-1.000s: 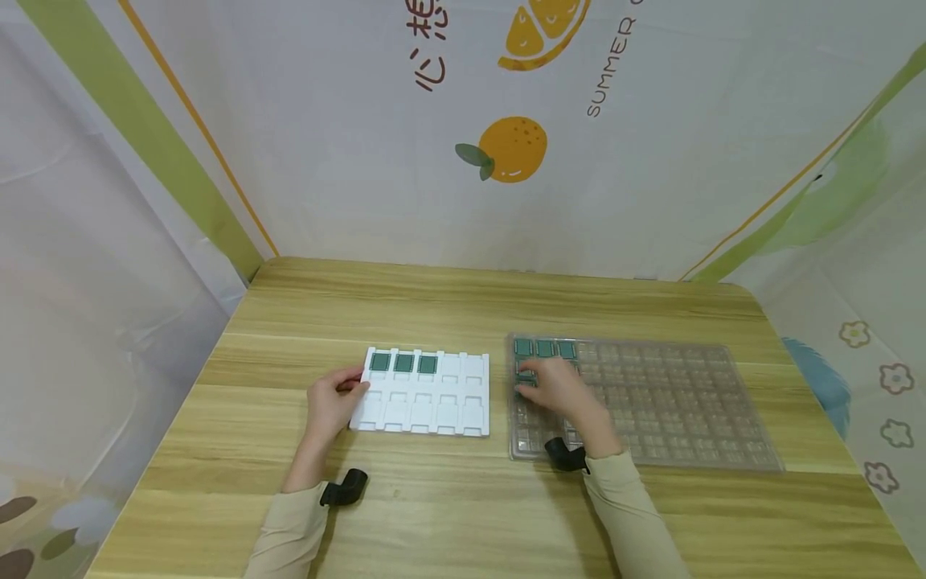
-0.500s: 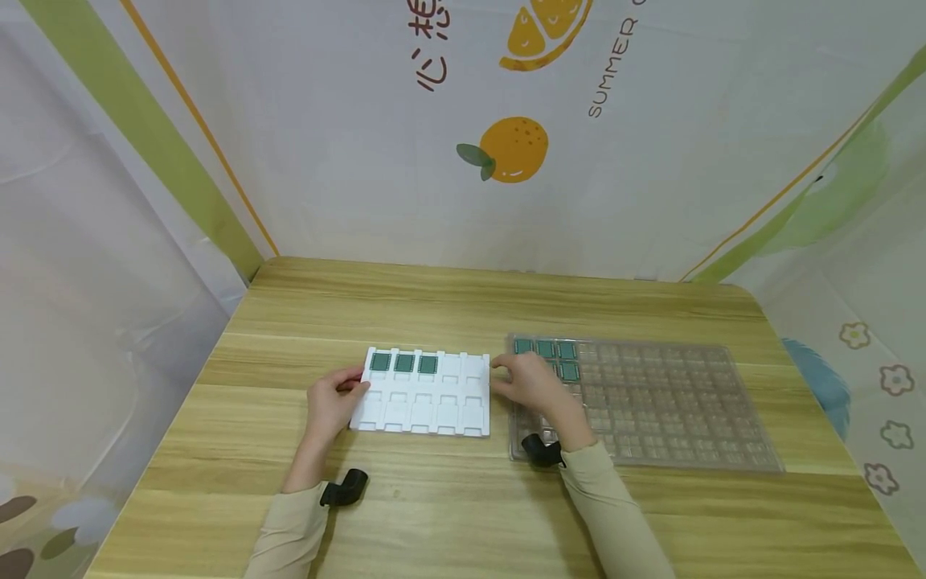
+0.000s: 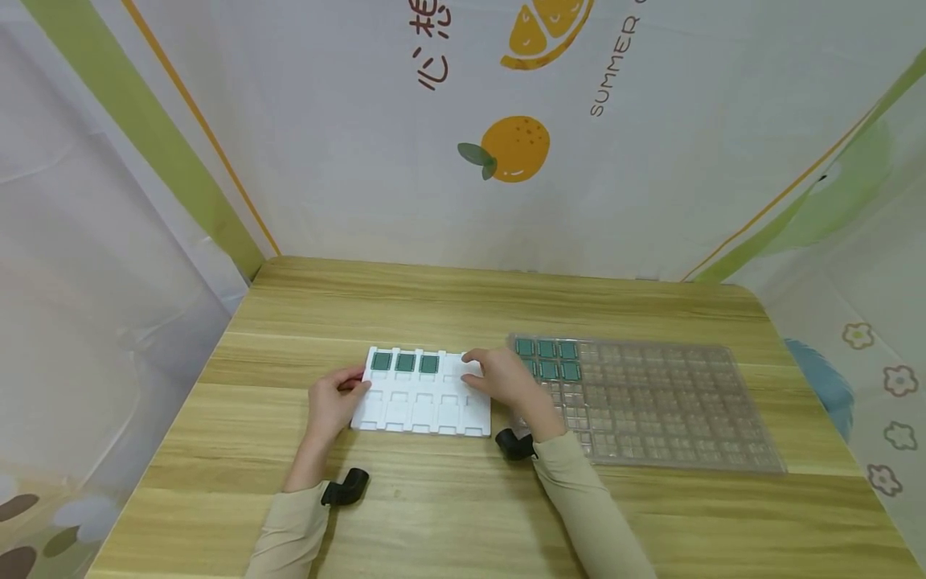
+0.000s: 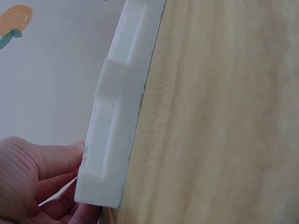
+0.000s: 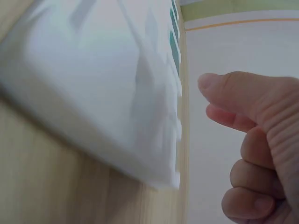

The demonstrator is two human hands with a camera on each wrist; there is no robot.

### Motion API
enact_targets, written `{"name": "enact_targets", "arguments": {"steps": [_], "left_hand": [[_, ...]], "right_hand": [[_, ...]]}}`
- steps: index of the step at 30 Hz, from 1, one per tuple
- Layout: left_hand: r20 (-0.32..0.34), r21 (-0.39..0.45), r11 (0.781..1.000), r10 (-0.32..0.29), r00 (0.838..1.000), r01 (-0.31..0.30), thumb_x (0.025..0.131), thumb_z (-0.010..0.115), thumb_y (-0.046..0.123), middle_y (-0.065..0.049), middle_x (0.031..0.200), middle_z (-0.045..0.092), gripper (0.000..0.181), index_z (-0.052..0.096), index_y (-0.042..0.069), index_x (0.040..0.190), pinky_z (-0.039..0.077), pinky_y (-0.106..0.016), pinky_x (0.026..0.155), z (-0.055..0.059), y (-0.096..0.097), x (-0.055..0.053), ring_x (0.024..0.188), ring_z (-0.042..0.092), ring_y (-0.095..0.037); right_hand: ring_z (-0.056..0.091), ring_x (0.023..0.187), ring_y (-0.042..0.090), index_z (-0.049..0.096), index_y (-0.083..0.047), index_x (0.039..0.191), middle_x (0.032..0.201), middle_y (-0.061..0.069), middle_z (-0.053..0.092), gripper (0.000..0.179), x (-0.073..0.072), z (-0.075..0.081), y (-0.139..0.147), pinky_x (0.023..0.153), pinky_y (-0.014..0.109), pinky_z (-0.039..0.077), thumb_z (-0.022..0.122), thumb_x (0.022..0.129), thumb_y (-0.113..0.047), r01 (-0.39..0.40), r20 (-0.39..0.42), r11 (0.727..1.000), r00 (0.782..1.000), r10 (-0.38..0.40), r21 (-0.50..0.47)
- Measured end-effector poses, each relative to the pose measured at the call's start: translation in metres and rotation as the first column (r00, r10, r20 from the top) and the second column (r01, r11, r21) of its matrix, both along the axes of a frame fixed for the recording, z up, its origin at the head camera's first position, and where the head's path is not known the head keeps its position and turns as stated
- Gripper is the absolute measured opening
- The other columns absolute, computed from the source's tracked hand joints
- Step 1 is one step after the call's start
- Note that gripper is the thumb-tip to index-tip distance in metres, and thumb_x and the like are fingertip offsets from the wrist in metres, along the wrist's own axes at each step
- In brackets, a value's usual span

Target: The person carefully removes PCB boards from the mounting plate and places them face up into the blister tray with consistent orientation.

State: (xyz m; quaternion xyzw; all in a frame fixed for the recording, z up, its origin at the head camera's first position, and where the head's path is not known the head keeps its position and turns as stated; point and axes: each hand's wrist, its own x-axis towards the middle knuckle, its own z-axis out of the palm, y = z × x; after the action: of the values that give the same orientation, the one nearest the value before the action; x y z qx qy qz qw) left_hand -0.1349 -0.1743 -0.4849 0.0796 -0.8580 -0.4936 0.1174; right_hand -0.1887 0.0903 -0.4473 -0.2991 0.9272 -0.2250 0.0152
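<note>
My left hand grips the left edge of the white compartmented tray. In the left wrist view its thumb lies against the outer side of that tray's wall. Square green chips sit in the left three pockets of the top row. My right hand hovers over the tray's right end, thumb and forefinger apart with nothing visible between them. In the right wrist view that hand has its other fingers bent in. Six-pack-like rows of several green chips lie in the clear plastic tray.
The clear tray lies to the right on a wood-grain table. A printed white curtain hangs behind and at both sides. Black wrist mounts stick out beside both forearms.
My right hand has moved left from the clear tray to above the white tray's right end, uncovering the green chips in the clear tray. The left hand stays at the white tray's edge.
</note>
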Motion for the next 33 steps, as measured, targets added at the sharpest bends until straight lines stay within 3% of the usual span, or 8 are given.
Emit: {"name": "enact_targets", "arguments": {"steps": [6,13,19,24,28,33], "left_hand": [[-0.002,0.005,1.0,0.003,1.0,-0.003,0.079,0.066,-0.007,-0.024,0.089,0.066,0.023,0.067,-0.011,0.102,0.041,-0.012,0.059,-0.001,0.001,0.0,0.074,0.058,-0.023],[0.003,0.002,1.0,-0.008,1.0,0.008,0.08,0.066,-0.006,-0.025,0.091,0.066,0.023,0.067,-0.01,0.103,0.041,-0.011,0.06,0.0,0.001,0.0,0.077,0.059,-0.027],[0.01,0.014,1.0,-0.011,1.0,0.011,0.081,0.066,-0.006,-0.025,0.092,0.066,0.024,0.067,-0.011,0.104,0.041,-0.012,0.06,0.001,0.001,-0.001,0.077,0.058,-0.027],[-0.005,0.017,1.0,-0.012,1.0,0.013,0.08,0.066,-0.008,-0.026,0.092,0.066,0.024,0.066,-0.012,0.104,0.042,-0.012,0.06,0.001,0.002,-0.001,0.076,0.058,-0.027],[-0.006,0.019,1.0,-0.004,1.0,0.004,0.08,0.066,-0.008,-0.026,0.092,0.066,0.024,0.066,-0.012,0.104,0.042,-0.011,0.06,0.002,0.001,-0.001,0.076,0.058,-0.026],[0.012,0.018,1.0,-0.002,1.0,0.002,0.081,0.065,-0.007,-0.025,0.092,0.066,0.024,0.066,-0.011,0.104,0.041,-0.011,0.06,0.002,0.0,0.0,0.076,0.057,-0.023]], "right_hand": [[0.031,0.05,0.006,0.068,-0.003,0.104,0.053,-0.007,0.04,0.026,-0.005,-0.002,-0.014,0.046,0.02,0.026,0.071,0.083,-0.019,-0.039,-0.051,0.999,0.998,0.04,0.019],[0.025,0.048,0.005,0.067,-0.002,0.106,0.051,-0.009,0.034,0.028,-0.008,-0.001,-0.027,0.047,0.02,0.025,0.07,0.084,-0.02,-0.066,-0.055,0.997,0.996,0.068,0.026],[0.024,0.048,0.006,0.067,-0.001,0.106,0.053,-0.002,0.048,0.028,-0.011,-0.001,-0.035,0.05,0.021,0.029,0.069,0.085,-0.02,-0.077,-0.042,0.997,0.996,0.078,0.033],[0.034,0.052,0.007,0.068,-0.002,0.104,0.076,0.006,0.067,0.027,-0.014,-0.005,-0.041,0.056,0.024,0.04,0.07,0.084,-0.019,-0.072,-0.021,0.997,0.997,0.073,0.04],[0.05,0.062,0.01,0.069,-0.003,0.104,0.092,0.007,0.07,0.026,-0.015,-0.007,-0.044,0.066,0.028,0.048,0.07,0.084,-0.02,-0.05,-0.012,0.997,0.999,0.051,0.054],[0.057,0.07,0.014,0.069,-0.003,0.104,0.095,0.007,0.07,0.027,-0.016,-0.008,-0.048,0.069,0.03,0.049,0.071,0.083,-0.02,-0.025,0.008,0.998,1.0,0.024,0.056]]}}
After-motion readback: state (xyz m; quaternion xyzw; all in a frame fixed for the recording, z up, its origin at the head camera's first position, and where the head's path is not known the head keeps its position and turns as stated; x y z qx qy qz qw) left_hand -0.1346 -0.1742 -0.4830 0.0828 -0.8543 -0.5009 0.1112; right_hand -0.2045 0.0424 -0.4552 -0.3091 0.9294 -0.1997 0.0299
